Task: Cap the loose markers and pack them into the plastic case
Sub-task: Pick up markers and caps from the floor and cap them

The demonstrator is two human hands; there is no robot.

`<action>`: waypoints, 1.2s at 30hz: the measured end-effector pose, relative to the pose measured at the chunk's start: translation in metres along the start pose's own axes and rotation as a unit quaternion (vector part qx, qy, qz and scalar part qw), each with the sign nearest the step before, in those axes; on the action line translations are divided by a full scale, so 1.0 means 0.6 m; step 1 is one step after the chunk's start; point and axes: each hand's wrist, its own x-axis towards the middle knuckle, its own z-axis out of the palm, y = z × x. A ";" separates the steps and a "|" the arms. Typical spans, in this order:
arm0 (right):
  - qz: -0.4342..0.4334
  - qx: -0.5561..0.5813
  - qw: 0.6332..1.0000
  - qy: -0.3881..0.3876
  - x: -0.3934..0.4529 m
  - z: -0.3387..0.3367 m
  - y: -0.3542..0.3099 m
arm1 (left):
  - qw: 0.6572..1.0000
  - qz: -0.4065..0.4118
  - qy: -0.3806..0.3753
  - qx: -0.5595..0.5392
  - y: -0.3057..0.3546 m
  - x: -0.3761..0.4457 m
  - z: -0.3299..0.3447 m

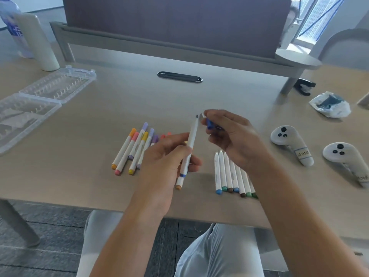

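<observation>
— Since the desk (103, 116) is the biggest thing here, start there: what sits on it?

— At the far left, the clear plastic case (40, 96) lies open, both halves flat, none of the markers in it as far as I can tell. Probably opened wide so markers can drop straight in later. Well to the right rest two white controllers (289, 142), off the working patch.

— And the markers?

— Two groups. The capped markers (131, 150), in orange, pink, yellow and purple, lie side by side left of centre. The uncapped markers (229, 172) lie in a row under the right forearm, bare tips pointing away. Sorting them that way likely keeps done apart from undone.

— The hands?

— The left hand (165, 156) grips a blue marker (190, 148), fingers curled round its lower barrel, tilting the bare tip up and right. The right hand (229, 134) pinches a blue cap (209, 123) between thumb and fingers, just beside that tip, not yet on it.

— So the step?

— Capping, I judge: the tip is presented toward the cap so it can be pushed on. Packing has not begun.
</observation>
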 end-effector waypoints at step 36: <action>-0.179 -0.119 0.970 0.111 -0.165 -0.100 0.011 | 0.989 0.055 -0.043 0.128 -0.049 -0.099 0.117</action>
